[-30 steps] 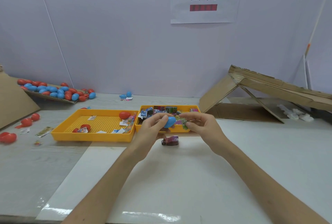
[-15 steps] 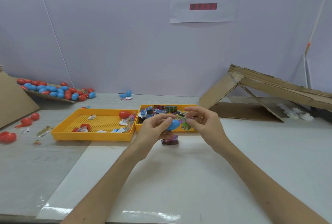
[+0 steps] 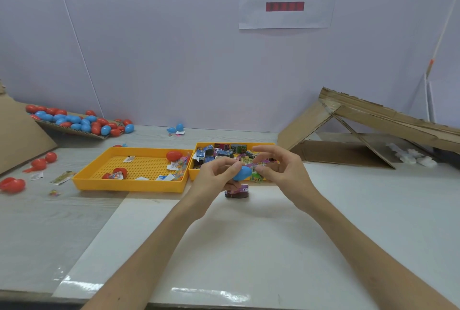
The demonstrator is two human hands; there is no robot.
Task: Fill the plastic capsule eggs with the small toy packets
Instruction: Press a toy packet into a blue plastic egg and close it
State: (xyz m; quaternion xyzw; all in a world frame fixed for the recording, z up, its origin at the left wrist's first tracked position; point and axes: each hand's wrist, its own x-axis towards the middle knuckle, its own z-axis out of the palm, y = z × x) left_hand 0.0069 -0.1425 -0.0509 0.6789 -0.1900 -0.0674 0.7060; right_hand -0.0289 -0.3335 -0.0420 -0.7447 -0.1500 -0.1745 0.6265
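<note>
My left hand (image 3: 216,175) grips a blue capsule egg (image 3: 242,173) in its fingertips, held above the table in front of the trays. My right hand (image 3: 278,170) pinches a small green toy packet (image 3: 256,177) right against the egg's open end, its upper fingers spread. A dark purple packet (image 3: 237,191) lies on the white mat (image 3: 224,247) just below the hands. The right yellow tray (image 3: 193,173) is full of several toy packets (image 3: 219,151).
The left yellow tray (image 3: 129,186) holds red eggs (image 3: 174,155) and loose packets. A cardboard sheet with several red and blue eggs (image 3: 74,122) sits at the back left. Loose red eggs (image 3: 12,184) lie at the far left. A folded cardboard ramp (image 3: 373,120) stands on the right.
Both hands have lifted slightly and the right hand has brought the green packet against the blue egg, its fingers spreading wider.
</note>
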